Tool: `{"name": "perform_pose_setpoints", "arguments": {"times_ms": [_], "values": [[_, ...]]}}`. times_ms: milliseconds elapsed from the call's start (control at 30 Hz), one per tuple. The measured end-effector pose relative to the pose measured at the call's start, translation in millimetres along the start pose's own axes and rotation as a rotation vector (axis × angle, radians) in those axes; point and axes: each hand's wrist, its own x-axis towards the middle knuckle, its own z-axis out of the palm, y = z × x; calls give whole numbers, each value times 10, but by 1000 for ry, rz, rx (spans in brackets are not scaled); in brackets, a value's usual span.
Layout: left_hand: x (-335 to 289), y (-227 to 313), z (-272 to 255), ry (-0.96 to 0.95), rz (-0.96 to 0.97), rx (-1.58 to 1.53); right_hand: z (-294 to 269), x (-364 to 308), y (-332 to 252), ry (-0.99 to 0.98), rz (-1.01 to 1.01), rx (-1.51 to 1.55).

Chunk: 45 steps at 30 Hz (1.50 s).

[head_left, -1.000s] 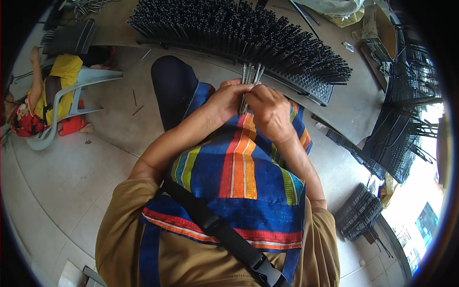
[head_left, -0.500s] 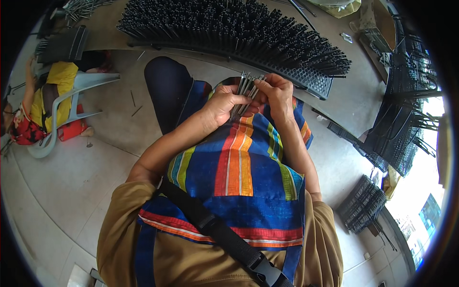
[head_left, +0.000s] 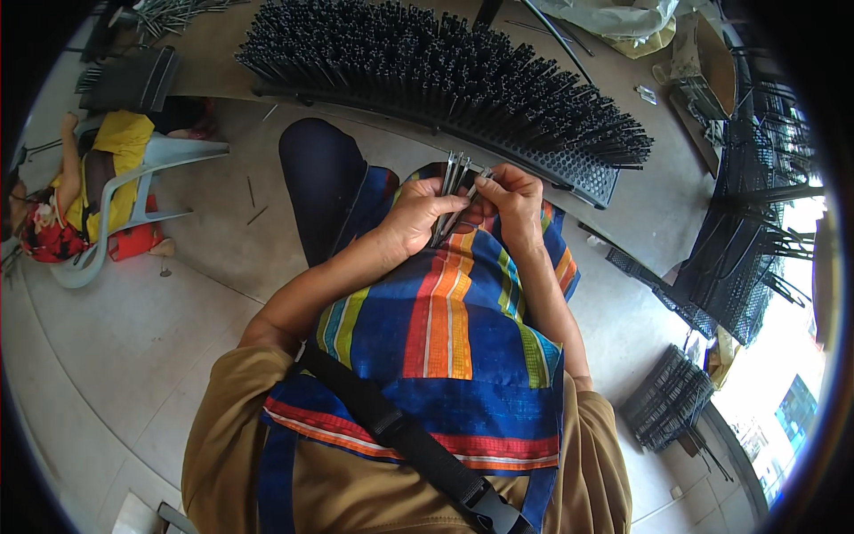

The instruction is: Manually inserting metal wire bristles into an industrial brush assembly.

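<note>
My left hand point(head_left: 418, 214) is closed around a small bundle of thin metal rods point(head_left: 455, 178), its thumb laid across them. The rods stand up out of the fist, above my striped apron point(head_left: 436, 303). At their right side my right hand point(head_left: 514, 198) pinches the upper part of a rod between thumb and forefinger. Some fingers of the right hand are curled behind the bundle. Beyond both hands, a perforated black rack point(head_left: 583, 173) holds a dense mass of dark upright rods point(head_left: 427, 71).
On the left a person in yellow and red sits by a grey plastic chair point(head_left: 116, 196). Loose rods point(head_left: 169, 18) lie at the far left of the table point(head_left: 658, 196). A box point(head_left: 703, 71) stands far right. A dark bundle point(head_left: 667, 396) rests on the floor at right.
The rods in my left hand have fanned apart, with one leaning right into my right fingers. The whole view has shifted slightly, so the rack and hands sit a little lower.
</note>
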Motion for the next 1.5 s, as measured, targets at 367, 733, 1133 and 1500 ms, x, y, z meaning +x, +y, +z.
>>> {"name": "perform_pose_setpoints", "arguments": {"times_ms": [367, 733, 1133, 1500], "values": [[32, -41, -25, 69, 202, 120, 61, -30, 12, 76, 1, -34], [95, -49, -372, 267, -82, 42, 33, -34, -478, 354, -492, -179], [-115, -39, -90, 214, 12, 186, 71, 303, -513, 372, -804, -352], [24, 1, -28, 177, -56, 29, 157, 330, -561, 340, -781, -541]]}}
